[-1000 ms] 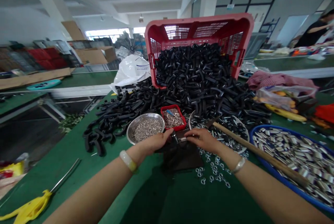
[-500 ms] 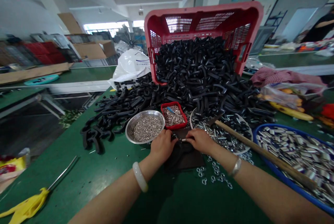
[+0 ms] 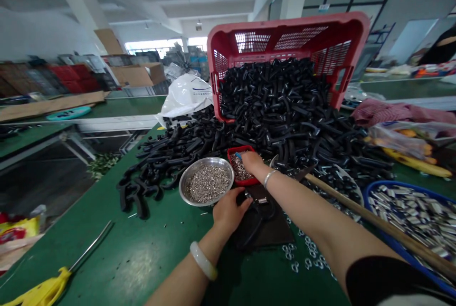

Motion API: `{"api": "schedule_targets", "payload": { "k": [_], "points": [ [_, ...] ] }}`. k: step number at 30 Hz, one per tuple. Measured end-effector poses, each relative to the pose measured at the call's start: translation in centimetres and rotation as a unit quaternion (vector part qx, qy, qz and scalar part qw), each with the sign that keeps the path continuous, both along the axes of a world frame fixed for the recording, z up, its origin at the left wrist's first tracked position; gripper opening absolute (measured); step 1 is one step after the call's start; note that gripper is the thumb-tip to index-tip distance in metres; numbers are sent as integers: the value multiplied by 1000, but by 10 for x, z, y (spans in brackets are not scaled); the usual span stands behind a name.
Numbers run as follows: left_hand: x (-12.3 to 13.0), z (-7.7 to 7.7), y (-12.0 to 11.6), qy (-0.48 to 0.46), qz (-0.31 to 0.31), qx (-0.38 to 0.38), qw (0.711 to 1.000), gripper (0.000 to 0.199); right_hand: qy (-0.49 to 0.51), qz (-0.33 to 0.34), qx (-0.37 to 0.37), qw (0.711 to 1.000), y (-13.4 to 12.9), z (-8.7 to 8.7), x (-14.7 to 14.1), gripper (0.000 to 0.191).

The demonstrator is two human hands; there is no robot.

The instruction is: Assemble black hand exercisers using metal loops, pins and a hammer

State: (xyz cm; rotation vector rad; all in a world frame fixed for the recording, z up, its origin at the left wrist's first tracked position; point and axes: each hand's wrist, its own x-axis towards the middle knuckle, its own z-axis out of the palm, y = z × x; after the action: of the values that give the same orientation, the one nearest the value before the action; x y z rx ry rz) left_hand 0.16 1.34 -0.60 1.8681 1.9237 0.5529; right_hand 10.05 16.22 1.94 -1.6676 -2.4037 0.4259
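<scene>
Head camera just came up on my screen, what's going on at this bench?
A person is working bare-handed at a green bench. The right hand reaches into a red tray of small metal parts, while the left hand sits beside a black curved piece on a dark pad. A steel bowl of small rings stands next to the tray, and behind them a tipped red crate spills a heap of black curved pieces.

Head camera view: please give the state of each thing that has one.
Red plastic crate, tipped over, black pieces spilling out.
Steel bowl, full of metal rings.
Small red tray, holding metal pieces.
Right hand, fingers in that tray.
Left hand, resting on a dark mat.
Blue tray, full of metal sleeves.
</scene>
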Motion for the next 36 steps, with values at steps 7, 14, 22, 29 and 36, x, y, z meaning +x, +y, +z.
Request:
{"api": "schedule_targets", "payload": {
  "k": [7,14,22,29,36],
  "points": [
    [-1,-4,1,-18,2,-3,1000,42,103,-64,40,992,-38,13,34,29],
    [-2,-5,1,-27,1,0,1000,41,465,-74,-66,880,-135,-26,65,22],
    [-1,-3,1,-30,14,-9,999,41,508,-104,-21,855,-145,-37,61,26],
    [-2,-4,0,-40,18,-10,999,42,384,-49,58,920,-155,-34,57,18],
    [-2,-10,1,-51,18,10,999,40,519,-137,-103,837,-143,-31,57,20]
  ]
}}
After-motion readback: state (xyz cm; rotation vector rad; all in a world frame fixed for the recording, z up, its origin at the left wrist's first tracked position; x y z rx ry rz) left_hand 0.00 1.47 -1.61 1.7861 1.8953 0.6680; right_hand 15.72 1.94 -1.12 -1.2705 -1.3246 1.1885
